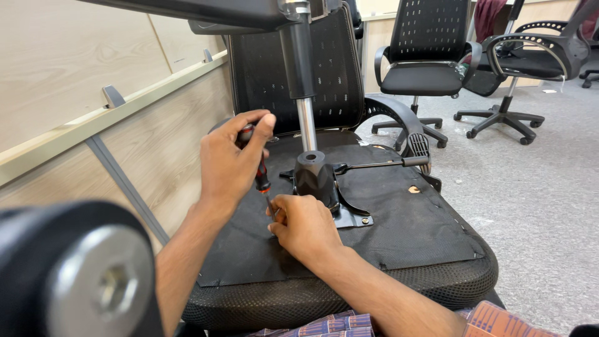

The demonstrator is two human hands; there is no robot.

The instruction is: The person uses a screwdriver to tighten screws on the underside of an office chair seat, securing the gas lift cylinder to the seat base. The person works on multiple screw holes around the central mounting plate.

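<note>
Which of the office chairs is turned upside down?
The nearest chair, under both hands: its seat underside faces up. The two chairs behind stand upright on their wheels.

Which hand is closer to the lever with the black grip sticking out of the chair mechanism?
The right hand. It rests on the seat underside beside the mechanism, below the lever. The left hand grips the screwdriver farther off.

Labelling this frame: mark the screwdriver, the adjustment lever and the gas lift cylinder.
screwdriver [261, 178], head view, red-and-black handle below the left hand.
adjustment lever [416, 161], head view, black grip at its end.
gas lift cylinder [306, 123], head view, shiny metal rod.
</note>
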